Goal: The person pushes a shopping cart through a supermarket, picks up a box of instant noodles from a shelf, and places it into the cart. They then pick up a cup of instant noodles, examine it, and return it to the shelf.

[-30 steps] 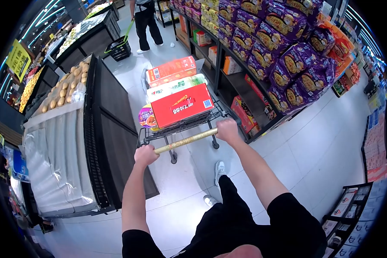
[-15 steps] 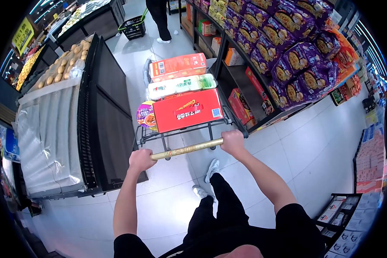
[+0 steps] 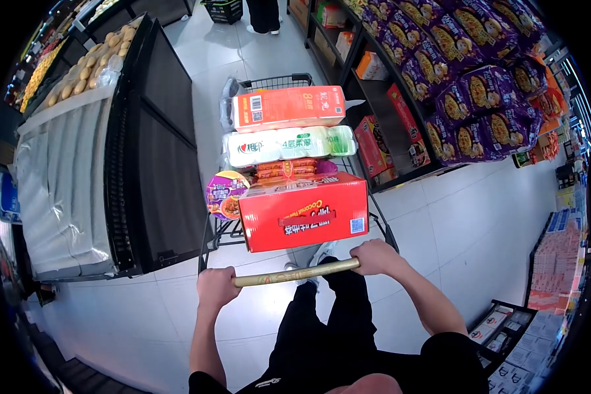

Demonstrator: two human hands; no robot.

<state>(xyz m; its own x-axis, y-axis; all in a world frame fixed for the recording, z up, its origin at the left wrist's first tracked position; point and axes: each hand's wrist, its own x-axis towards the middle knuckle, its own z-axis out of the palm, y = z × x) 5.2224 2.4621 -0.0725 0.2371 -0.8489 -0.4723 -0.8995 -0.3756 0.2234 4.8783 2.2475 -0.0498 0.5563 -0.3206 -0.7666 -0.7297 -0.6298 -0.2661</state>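
My left hand (image 3: 217, 287) is wrapped round the left end of the shopping cart's pale gold handle (image 3: 297, 274). At the handle's right end, my right hand (image 3: 375, 257) grips it too. Beyond the handle, the cart holds a red box (image 3: 305, 213), with a round purple noodle tub (image 3: 227, 196) at its left. Behind these lie red snack packets (image 3: 286, 170), a white and green pack of paper rolls (image 3: 289, 145) and an orange-red carton (image 3: 289, 107).
Potatoes (image 3: 93, 65) lie on a black display stand (image 3: 167, 138) to the left. Purple noodle packs (image 3: 469, 92) are stacked over shelves on the right. Ahead stand a person in dark trousers (image 3: 263, 14) and a black basket (image 3: 222, 11). Boxes (image 3: 551, 269) are stacked far right.
The handle and both hands appear lower in view, and more of the cart's contents and far basket shows. The person and black basket ahead have shifted towards the top edge.
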